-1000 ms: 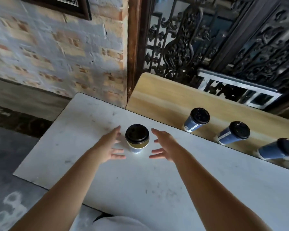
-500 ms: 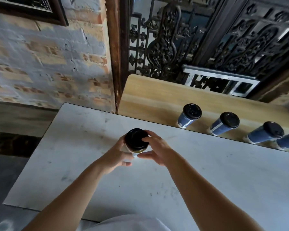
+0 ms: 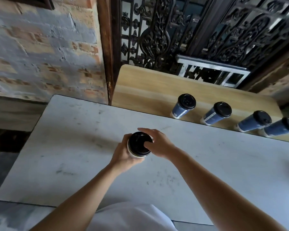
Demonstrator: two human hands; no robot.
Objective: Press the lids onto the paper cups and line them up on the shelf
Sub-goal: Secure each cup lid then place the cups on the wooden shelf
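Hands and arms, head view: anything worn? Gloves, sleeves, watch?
Nothing visible on either. The left hand and right hand are bare, with no gloves, and no watch or band shows at the wrists. The left forearm and right forearm are uncovered as far as the frame edge, with no sleeve in view. A white garment shows at the bottom.
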